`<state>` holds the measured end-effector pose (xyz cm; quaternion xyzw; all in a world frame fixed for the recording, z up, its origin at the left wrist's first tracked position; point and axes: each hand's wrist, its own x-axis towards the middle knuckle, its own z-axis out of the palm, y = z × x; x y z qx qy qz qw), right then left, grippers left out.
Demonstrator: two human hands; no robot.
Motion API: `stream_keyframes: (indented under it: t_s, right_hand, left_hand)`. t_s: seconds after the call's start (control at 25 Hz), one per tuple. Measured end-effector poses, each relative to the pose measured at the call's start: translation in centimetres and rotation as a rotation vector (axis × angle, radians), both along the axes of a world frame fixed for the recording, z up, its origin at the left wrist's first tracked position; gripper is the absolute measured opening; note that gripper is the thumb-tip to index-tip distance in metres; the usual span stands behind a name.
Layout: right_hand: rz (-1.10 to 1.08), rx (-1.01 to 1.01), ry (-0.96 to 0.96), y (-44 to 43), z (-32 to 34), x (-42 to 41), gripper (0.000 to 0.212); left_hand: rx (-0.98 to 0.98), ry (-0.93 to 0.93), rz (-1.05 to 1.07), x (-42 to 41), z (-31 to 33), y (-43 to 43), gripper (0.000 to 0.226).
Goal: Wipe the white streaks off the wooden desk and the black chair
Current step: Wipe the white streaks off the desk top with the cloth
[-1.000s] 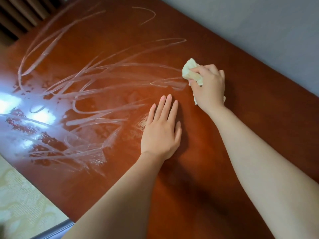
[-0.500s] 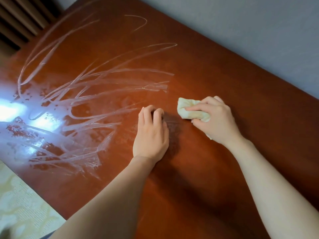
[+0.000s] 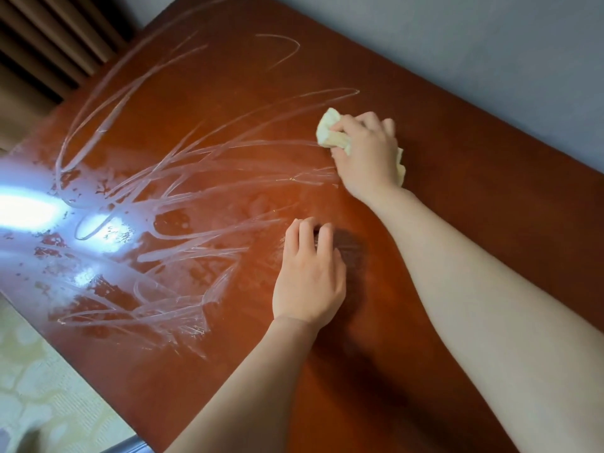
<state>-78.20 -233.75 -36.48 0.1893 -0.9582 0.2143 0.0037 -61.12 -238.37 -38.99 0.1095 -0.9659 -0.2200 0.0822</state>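
The reddish wooden desk (image 3: 457, 243) fills the view. White streaks (image 3: 183, 178) loop and cross over its left and middle part. My right hand (image 3: 369, 155) presses a crumpled pale yellow cloth (image 3: 330, 132) onto the desk at the right end of the streaks. My left hand (image 3: 310, 276) rests on the desk nearer to me, fingers curled under, holding nothing. The black chair is not in view.
A grey wall (image 3: 490, 44) runs along the desk's far edge. Brown curtain folds (image 3: 49, 37) hang at the upper left. Pale patterned floor (image 3: 39, 387) shows below the desk's left edge. Bright light glare (image 3: 26, 207) lies on the desk's left side.
My right hand has moved the cloth away from me, back up to the right ends of the streaks. My left hand's fingers curled under a second ago and stay curled.
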Motion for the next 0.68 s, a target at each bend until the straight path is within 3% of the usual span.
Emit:
stream_keyframes:
  t_s: [0.16,0.28,0.56,0.68]
  right_hand:
    - [0.259,-0.052,-0.097,-0.4,0.2,2.9,0.027]
    - [0.325,-0.096,-0.174,1.3,0.4,5.1,0.029]
    - [0.143,-0.171,-0.181,7.0,0.6,6.7,0.027]
    - [0.004,-0.21,-0.119,7.3,0.1,4.9,0.029]
  left_hand:
    - [0.023,0.014,-0.008,0.0,-0.1,-0.1,0.026]
    - [0.041,0.042,-0.011,0.0,-0.1,-0.1,0.024]
    - [0.012,0.13,-0.028,0.0,-0.1,0.0,0.014]
    - [0.014,0.096,-0.012,0.0,-0.1,0.0,0.027]
